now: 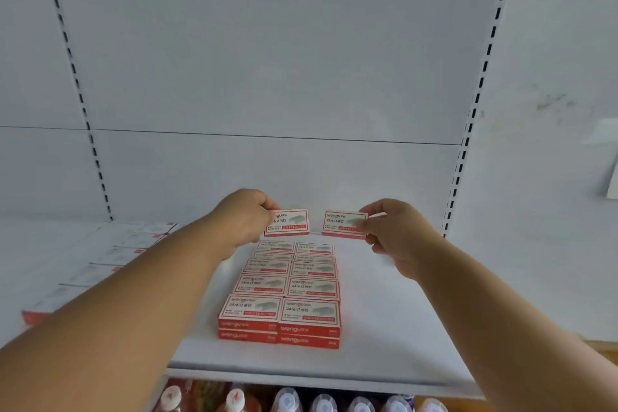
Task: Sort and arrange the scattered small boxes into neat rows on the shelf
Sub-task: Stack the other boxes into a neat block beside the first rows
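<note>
You have one view only, from the wide-angle camera on your head. It looks forward and slightly down at the flat white metal shelf (pixel 384 328) from close in front, with the white slotted back panel (pixel 267 60) filling the upper half. Your bare forearms reach in from the bottom corners. The row of capped bottles (pixel 321 401) below sits at the bottom edge.

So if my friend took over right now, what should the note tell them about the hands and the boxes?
Left hand holds one box and right hand holds another box, both at the back of the shelf.
Done: two neat rows of stacked boxes run from the front edge toward the back.
Left: set these two down at the far end of the rows. More boxes lie on the left, too blurred to judge.
</note>
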Demonstrator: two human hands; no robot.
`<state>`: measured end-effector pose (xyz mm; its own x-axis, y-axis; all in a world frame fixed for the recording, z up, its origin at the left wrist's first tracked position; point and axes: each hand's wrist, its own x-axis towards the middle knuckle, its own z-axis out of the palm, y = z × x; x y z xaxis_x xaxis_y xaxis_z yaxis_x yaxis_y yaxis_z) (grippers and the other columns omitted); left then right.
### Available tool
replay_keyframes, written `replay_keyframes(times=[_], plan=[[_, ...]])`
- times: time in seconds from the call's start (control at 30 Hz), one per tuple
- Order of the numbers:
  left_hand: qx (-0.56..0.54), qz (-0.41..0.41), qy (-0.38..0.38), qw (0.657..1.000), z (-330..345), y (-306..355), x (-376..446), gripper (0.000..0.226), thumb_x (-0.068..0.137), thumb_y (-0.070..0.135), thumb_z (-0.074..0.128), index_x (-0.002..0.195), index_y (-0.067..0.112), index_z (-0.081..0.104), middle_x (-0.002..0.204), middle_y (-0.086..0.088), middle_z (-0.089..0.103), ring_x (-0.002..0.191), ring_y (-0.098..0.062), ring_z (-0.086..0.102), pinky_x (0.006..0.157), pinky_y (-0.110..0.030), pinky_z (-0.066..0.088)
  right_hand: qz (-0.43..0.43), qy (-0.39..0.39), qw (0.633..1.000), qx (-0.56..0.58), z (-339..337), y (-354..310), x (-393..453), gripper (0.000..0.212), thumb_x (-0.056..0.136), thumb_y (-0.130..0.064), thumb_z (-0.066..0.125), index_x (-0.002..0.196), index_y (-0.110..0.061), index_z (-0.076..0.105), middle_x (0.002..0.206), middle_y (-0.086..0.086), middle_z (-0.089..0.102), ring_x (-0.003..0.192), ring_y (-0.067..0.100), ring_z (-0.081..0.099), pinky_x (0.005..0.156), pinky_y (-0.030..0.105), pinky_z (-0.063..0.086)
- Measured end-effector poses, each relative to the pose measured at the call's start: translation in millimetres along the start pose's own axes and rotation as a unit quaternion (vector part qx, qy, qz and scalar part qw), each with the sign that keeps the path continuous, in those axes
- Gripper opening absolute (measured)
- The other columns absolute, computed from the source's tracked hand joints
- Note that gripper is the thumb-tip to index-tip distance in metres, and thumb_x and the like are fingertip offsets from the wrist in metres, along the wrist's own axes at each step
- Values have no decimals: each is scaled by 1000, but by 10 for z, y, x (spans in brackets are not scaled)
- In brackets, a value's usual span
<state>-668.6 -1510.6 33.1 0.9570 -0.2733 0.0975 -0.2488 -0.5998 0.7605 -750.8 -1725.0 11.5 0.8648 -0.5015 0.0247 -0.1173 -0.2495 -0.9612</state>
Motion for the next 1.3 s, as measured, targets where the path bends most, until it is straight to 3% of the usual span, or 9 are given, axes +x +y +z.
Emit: replay_keyframes(times=[0.1,0.23,0.33,0.53,0.73,0.93,1.07,1.17,1.3], plan=[[19,-10,-22,1000,-108,-252,26,18,94,7,52,92,18,66,88,0,68,73,-15,57,62,-29,50,23,-7,998,-56,297,36,-103,5,85,-11,64,86,-15,66,75,9,66,65,21,51,61,33,42],[52,-1,-54,997,-101,-453,53,12,93,13,54,91,18,63,88,-3,68,73,-22,61,72,-36,54,38,24,992,-116,511,71,-200,15,89,-10,55,90,-20,65,80,5,67,68,19,54,58,32,42],[100,37,-47,993,-79,-456,49,9,95,19,56,94,20,65,94,1,67,86,-24,66,76,-38,56,44,29,984,-168,585,64,-213,22,90,-12,51,91,-27,66,86,3,69,73,21,62,59,33,46],[172,92,-47,980,3,-506,17,19,96,20,54,97,16,72,104,0,69,95,-19,63,76,-28,48,47,8,968,-248,710,20,-254,32,95,-11,43,110,-25,68,100,-3,63,90,21,66,81,38,59],[208,122,-31,970,15,-468,9,13,94,18,57,100,21,69,105,2,63,92,-19,62,72,-26,48,17,29,960,-278,675,41,-245,29,93,-15,46,112,-22,67,100,-2,64,87,19,64,81,40,59],[217,192,-17,957,185,-174,-68,23,89,12,57,105,27,65,106,4,53,92,-17,57,82,-31,52,-32,77,955,-285,382,98,-266,19,92,-17,50,105,-22,64,98,-1,66,76,19,62,58,26,48],[194,225,-56,953,461,112,-119,29,90,10,52,107,29,66,111,7,56,99,-18,58,89,-33,52,-40,116,950,-287,-49,193,-230,10,87,-18,57,92,-22,65,93,-2,65,78,19,60,63,25,48],[182,231,-80,952,696,394,-112,28,90,13,51,109,28,66,113,7,60,101,-16,57,87,-29,49,-26,113,939,-324,-405,288,-160,18,87,-20,62,105,-19,67,98,-2,63,86,18,59,66,23,44],[205,200,-116,951,1057,670,-41,26,89,21,56,114,26,63,118,4,63,104,-18,57,88,-28,47,-2,64,899,-433,-739,399,-38,38,89,-27,58,127,-23,57,126,7,52,107,25,59,84,26,44]])
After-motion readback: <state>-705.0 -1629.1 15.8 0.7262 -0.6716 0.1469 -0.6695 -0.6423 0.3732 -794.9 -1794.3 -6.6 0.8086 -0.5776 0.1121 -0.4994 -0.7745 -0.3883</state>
